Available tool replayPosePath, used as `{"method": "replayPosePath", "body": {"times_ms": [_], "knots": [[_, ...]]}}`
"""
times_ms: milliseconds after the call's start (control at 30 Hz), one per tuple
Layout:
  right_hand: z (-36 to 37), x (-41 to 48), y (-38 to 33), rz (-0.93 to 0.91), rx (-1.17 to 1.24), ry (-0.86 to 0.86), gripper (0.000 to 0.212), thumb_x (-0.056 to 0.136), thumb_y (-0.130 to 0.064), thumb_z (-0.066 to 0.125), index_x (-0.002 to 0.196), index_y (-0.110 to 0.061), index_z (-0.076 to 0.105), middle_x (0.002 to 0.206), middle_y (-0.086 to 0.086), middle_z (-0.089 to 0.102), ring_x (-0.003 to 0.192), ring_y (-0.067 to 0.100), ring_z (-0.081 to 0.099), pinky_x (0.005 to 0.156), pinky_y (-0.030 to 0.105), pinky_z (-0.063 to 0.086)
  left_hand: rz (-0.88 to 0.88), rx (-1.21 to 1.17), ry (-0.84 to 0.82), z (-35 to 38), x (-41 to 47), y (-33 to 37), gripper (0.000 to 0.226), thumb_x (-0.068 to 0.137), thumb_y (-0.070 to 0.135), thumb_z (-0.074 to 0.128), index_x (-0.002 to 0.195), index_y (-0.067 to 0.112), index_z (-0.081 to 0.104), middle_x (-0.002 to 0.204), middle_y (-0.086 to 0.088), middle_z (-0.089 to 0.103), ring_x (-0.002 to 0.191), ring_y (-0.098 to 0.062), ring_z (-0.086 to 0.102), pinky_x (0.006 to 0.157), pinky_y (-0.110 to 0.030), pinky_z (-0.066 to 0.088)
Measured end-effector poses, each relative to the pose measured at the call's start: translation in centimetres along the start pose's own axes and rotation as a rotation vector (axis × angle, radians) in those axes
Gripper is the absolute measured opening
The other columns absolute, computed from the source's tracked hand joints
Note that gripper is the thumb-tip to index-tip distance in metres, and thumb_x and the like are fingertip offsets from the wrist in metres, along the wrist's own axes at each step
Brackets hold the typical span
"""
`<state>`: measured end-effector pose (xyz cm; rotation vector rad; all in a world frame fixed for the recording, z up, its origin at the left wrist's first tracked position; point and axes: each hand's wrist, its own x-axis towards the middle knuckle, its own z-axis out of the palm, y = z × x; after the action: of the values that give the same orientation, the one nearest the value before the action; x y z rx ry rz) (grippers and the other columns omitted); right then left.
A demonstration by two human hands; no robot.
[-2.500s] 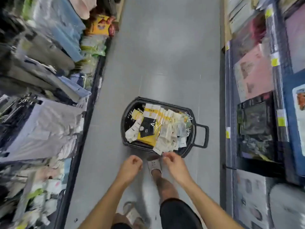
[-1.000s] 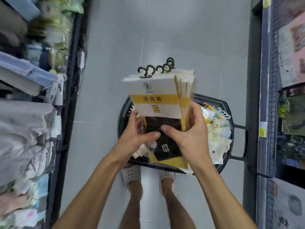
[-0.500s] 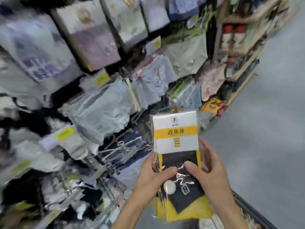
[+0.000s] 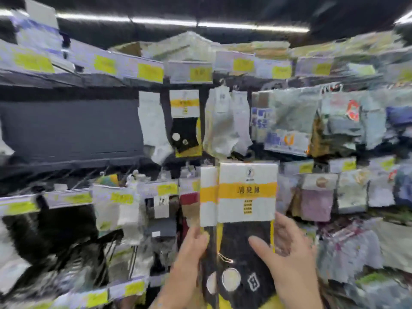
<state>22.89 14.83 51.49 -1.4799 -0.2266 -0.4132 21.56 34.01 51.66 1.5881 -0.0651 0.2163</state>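
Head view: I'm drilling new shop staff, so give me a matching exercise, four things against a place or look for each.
Things: 1 held sock packs; 2 left hand; 3 white socks; 4 price labels.
Matches: A along the shelf edges; B hanging on the upper rack; C white card, yellow band, black sock; D gripping the packs' left edge.
Pairs: 1-C; 2-D; 3-B; 4-A.

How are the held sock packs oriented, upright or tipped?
Upright: the sock packs have their white-and-yellow header cards on top, with the dark socks below.

Stack of sock packs (image 4: 246,197) – white-and-yellow header cards, black socks – held upright before the shelves
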Motion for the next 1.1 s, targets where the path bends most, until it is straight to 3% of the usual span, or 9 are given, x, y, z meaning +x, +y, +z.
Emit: {"method": "replayPosePath", "body": {"times_ms": [67, 100, 167, 267, 333, 467, 733, 967, 1100], "knots": [[2.8, 0.5, -1.3, -0.011, 0.094, -0.032, 0.061, 0.061, -0.007, 0.085, 0.114, -0.024, 0.061, 0.106, -0.007, 0.075, 0.098, 0.007, 0.069, 0.069, 0.008, 0.052, 0.02, -0.205, 0.12, -3.4, 0.7, 1.5, 0.04, 0.098, -0.007, 0.047, 0.136, -0.019, 0.042, 0.107, -0.016, 0.061, 0.098, -0.024, 0.062, 0.069, -0.012, 0.046], [4.6, 0.7, -2.2, -0.033, 0.132, -0.054, 0.06, 0.056, -0.013, 0.084, 0.111, -0.023, 0.061, 0.103, -0.007, 0.077, 0.093, 0.004, 0.07, 0.067, 0.008, 0.052, 0.079, -0.21, 0.152, -5.3, 1.0, 2.4, 0.035, 0.099, -0.012, 0.041, 0.133, -0.018, 0.046, 0.122, -0.027, 0.059, 0.115, -0.038, 0.055, 0.086, -0.024, 0.044], [6.7, 1.0, -3.1, -0.037, 0.188, -0.105, 0.059, 0.049, -0.015, 0.083, 0.105, -0.019, 0.063, 0.099, -0.006, 0.077, 0.084, 0.002, 0.072, 0.065, 0.01, 0.053, 0.168, -0.131, 0.255, -7.5, 0.7, 3.6, 0.035, 0.095, 0.001, 0.056, 0.131, 0.001, 0.058, 0.133, -0.022, 0.06, 0.127, -0.036, 0.052, 0.098, -0.038, 0.039], [9.3, 1.5, -4.4, -0.04, 0.224, -0.241, 0.059, 0.052, -0.007, 0.094, 0.104, -0.018, 0.068, 0.099, 0.001, 0.078, 0.087, 0.01, 0.074, 0.066, 0.016, 0.056, 0.168, -0.175, 0.187, -8.4, 0.2, 6.8, 0.046, 0.077, 0.05, 0.071, 0.118, 0.031, 0.063, 0.111, 0.013, 0.073, 0.106, -0.004, 0.067, 0.091, -0.025, 0.053], [10.8, 2.0, -5.3, -0.052, 0.236, -0.309, 0.053, 0.054, -0.023, 0.089, 0.104, -0.025, 0.073, 0.104, -0.001, 0.077, 0.094, 0.013, 0.073, 0.071, 0.019, 0.057, 0.23, -0.221, 0.162, -9.2, 0.7, 7.5, 0.026, 0.077, 0.041, 0.065, 0.101, 0.033, 0.065, 0.093, 0.021, 0.076, 0.086, 0.006, 0.071, 0.066, -0.009, 0.053], [12.9, 3.4, -6.6, -0.092, 0.269, -0.39, 0.05, 0.053, -0.041, 0.085, 0.102, -0.041, 0.071, 0.109, -0.003, 0.075, 0.1, 0.015, 0.072, 0.075, 0.021, 0.057, 0.327, -0.189, 0.176, -9.6, 2.5, 8.9, 0.03, 0.07, 0.049, 0.081, 0.096, 0.043, 0.068, 0.096, 0.018, 0.076, 0.088, 0.0, 0.072, 0.068, -0.02, 0.055], [13.6, 8.6, -6.3, -0.141, 0.266, -0.438, 0.04, 0.069, -0.022, 0.087, 0.102, -0.037, 0.071, 0.11, -0.001, 0.075, 0.102, 0.018, 0.071, 0.078, 0.025, 0.058, 0.421, -0.075, 0.263, -10.9, 6.7, 9.0, 0.06, 0.049, 0.084, 0.073, 0.096, 0.047, 0.065, 0.105, 0.01, 0.075, 0.098, -0.009, 0.072, 0.08, -0.03, 0.056], [13.3, 14.5, -4.5, -0.035, 0.363, -0.511, 0.041, 0.072, -0.009, 0.079, 0.11, -0.021, 0.07, 0.115, 0.007, 0.074, 0.104, 0.026, 0.071, 0.077, 0.027, 0.058, 0.355, -0.056, 0.364, -11.9, 9.9, 8.1, 0.032, 0.069, 0.064, 0.069, 0.087, 0.039, 0.066, 0.094, 0.002, 0.076, 0.087, -0.018, 0.074, 0.072, -0.035, 0.055], [12.4, 18.9, -4.9, 0.039, 0.387, -0.364, 0.035, 0.077, -0.004, 0.073, 0.112, -0.007, 0.068, 0.101, 0.012, 0.077, 0.085, 0.027, 0.075, 0.062, 0.031, 0.059, 0.343, -0.044, 0.442, -14.7, 9.5, 7.6, 0.026, 0.072, 0.055, 0.067, 0.086, 0.033, 0.069, 0.094, 0.0, 0.078, 0.082, -0.019, 0.076, 0.065, -0.033, 0.058]]}}
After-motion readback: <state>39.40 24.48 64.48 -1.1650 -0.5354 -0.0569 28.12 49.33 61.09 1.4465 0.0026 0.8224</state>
